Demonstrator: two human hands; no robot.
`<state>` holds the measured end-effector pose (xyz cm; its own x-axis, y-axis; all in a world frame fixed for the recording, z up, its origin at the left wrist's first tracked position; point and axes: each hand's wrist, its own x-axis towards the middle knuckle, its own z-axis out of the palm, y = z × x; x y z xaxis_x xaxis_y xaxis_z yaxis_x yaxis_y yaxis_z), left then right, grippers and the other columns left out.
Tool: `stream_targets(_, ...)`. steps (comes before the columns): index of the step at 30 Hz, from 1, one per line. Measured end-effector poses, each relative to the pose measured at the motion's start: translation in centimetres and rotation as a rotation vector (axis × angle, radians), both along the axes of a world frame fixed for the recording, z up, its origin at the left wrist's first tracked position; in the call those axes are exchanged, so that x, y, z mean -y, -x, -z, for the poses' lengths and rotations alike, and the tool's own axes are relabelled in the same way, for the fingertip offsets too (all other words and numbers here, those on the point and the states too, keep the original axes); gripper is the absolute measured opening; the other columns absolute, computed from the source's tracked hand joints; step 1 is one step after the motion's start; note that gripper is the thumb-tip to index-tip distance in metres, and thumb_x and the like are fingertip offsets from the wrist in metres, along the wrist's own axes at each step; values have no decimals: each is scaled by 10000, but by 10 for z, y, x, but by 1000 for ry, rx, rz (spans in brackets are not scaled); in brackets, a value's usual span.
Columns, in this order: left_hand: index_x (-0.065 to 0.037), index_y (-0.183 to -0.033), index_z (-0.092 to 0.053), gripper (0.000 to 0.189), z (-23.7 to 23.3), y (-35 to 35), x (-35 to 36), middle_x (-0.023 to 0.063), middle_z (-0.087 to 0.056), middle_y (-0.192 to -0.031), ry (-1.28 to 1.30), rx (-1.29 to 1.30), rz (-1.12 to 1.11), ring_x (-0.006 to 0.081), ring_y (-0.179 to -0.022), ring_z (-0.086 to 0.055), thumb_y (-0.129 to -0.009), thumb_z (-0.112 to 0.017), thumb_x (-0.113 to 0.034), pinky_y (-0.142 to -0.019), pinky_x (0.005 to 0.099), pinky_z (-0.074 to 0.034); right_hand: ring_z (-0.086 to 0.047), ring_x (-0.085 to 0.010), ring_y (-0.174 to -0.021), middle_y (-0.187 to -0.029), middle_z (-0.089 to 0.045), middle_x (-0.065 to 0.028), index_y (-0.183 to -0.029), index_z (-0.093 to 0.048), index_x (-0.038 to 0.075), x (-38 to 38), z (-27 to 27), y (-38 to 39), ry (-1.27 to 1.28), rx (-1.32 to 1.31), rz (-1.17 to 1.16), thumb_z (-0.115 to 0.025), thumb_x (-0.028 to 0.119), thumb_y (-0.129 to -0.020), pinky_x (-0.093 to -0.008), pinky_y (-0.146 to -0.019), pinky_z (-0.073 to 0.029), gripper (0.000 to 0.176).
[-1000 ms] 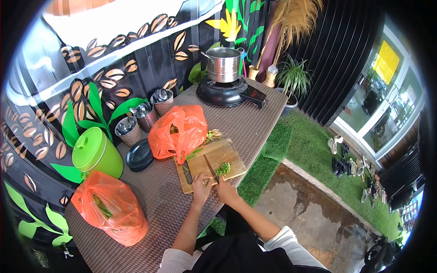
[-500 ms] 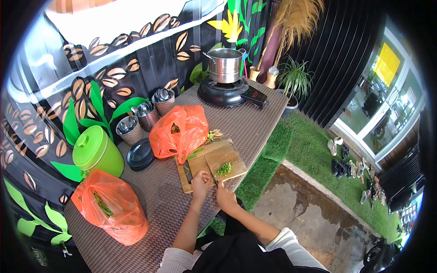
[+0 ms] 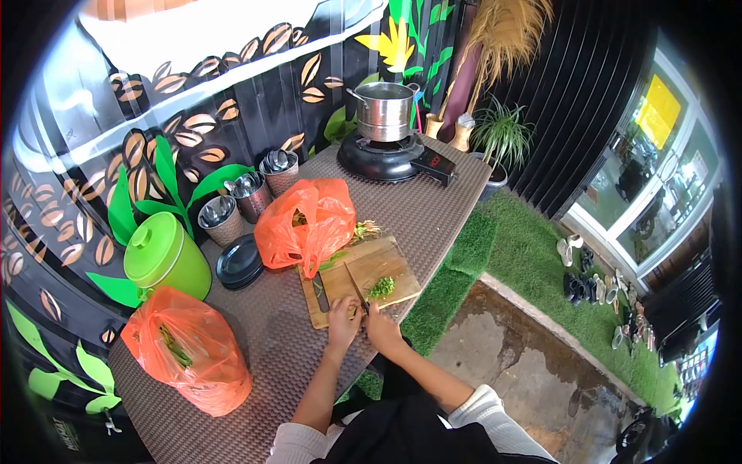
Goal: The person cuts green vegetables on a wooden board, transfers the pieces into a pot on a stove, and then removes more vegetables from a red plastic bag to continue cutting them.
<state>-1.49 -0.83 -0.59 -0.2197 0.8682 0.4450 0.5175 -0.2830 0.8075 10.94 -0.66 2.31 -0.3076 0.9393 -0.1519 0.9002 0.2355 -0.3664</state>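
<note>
Board (image 3: 390, 261) lies on the woven-look table (image 3: 282, 332), chopped greens (image 3: 381, 288) on it; I see the right hand (image 3: 383, 329) wrapped around the knife (image 3: 353, 280), the left hand (image 3: 342, 320) curled over the board's near edge, its contents unclear to me. Past the board sit an orange bag (image 3: 309, 224) and the stove (image 3: 375, 161), with grass (image 3: 468, 243) to its right.

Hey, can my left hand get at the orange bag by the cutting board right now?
Probably yes: the orange bag sits just beyond the left hand, with mostly bare cutting board between, and the knife slants to the right of that path.
</note>
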Motion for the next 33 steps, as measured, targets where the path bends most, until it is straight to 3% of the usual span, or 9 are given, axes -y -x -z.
stream_targets(7,-10,-918,-607,187,1,0,3,102,-664,-850,28,-149,-72,269,-862,-597,-748,-685,0,-743,355,-485,-679,-411,-776,-878,-664,-269,-1102,-393,-7,-3,-15,-10,44,-79,-63,-456,165,-917,-493,-682,-552,260)
stream_targets(9,-7,-913,-605,186,1,0,4,111,-665,-831,26,-92,-48,280,-860,-599,-751,-696,-12,-744,364,-489,-651,-459,-777,-801,-645,-293,-1085,-401,-20,14,-3,-6,-77,-107,-9,-494,226,-927,-541,-647,-531,307)
stream_targets(13,-26,-828,-615,115,9,0,0,87,-681,-792,24,-48,-93,292,-837,-607,-746,-691,-54,-740,396,-492,-668,-428,-824,-884,-655,-284,-1101,-383,4,-2,-1,2,33,-57,23,-477,155,-905,-511,-700,-543,266)
stream_targets(15,-3,-863,-626,159,10,1,-4,116,-673,-810,54,-7,-104,239,-746,-639,-728,-711,-10,-666,343,-513,-674,-413,-818,-884,-655,-284,-1105,-384,3,-15,-6,-1,31,-77,-15,-460,146,-917,-498,-681,-549,248)
stream_targets(19,-2,-799,-637,120,3,1,-7,106,-680,-733,202,169,-130,219,-699,-654,-710,-714,-28,-648,322,-516,-677,-402,-813,-905,-651,-287,-1105,-384,9,-4,-9,-6,63,-55,-22,-449,140,-929,-491,-677,-551,228)
stream_targets(21,17,-826,-642,150,5,2,-8,107,-685,-744,183,177,-127,174,-660,-659,-697,-717,6,-623,279,-519,-666,-420,-728,-779,-653,-265,-1106,-395,0,14,4,-6,-90,-89,39,-476,234,-943,-521,-628,-539,297)
stream_targets(24,31,-831,-641,161,10,2,-12,108,-678,-758,219,210,-193,162,-676,-658,-696,-729,27,-639,266,-521,-665,-414,-700,-740,-653,-248,-1110,-394,1,17,1,-8,-43,-54,74,-476,240,-947,-512,-619,-540,301)
stream_targets(31,38,-864,-657,142,11,-3,-3,118,-653,-757,113,255,-141,173,-698,-650,-736,-720,28,-647,280,-526,-659,-428,-703,-735,-653,-247,-1060,-407,7,-1,-5,-26,-37,-86,110,-475,268,-954,-523,-627,-533,290)
stream_targets(33,26,-869,-678,117,3,-4,0,135,-655,-776,152,127,-115,221,-694,-641,-757,-704,6,-649,310,-527,-658,-432,-717,-749,-653,-253,-1062,-406,4,-5,-6,-29,-12,-89,92,-469,268,-954,-527,-636,-530,292)
